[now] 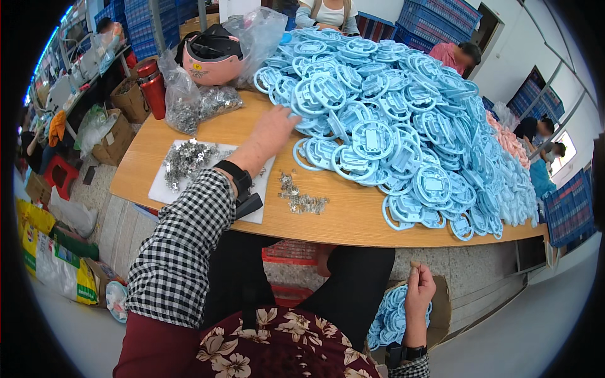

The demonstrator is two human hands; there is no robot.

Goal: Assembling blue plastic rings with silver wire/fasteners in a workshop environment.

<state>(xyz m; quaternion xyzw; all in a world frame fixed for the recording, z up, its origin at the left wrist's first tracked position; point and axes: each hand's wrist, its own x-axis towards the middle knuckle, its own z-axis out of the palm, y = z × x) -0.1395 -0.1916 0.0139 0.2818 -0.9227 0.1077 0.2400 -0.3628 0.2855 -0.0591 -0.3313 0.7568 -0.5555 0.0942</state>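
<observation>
My left hand [275, 129] reaches across the table to the near left edge of a big heap of light blue round plastic frames [372, 140]. Its fingers are stretched forward and their tips touch the heap; no frame is lifted in them. Low on the right, my right hand [420, 290] is raised above a cardboard box [441, 307] holding more blue frames. Thumb and fingers are pressed together around a small tan tip, too small to name. Small silvery metal clips [188, 165] are piled on a white board [163, 196], partly behind my left forearm.
Loose metal clips [304, 203] lie on the wooden table [340, 227]. A pink helmet [213, 68], a red flask [151, 89] and a plastic bag of metal pieces [182, 107] stand at the back left. Pink parts [506, 140] lie far right. Other people sit beyond the heap.
</observation>
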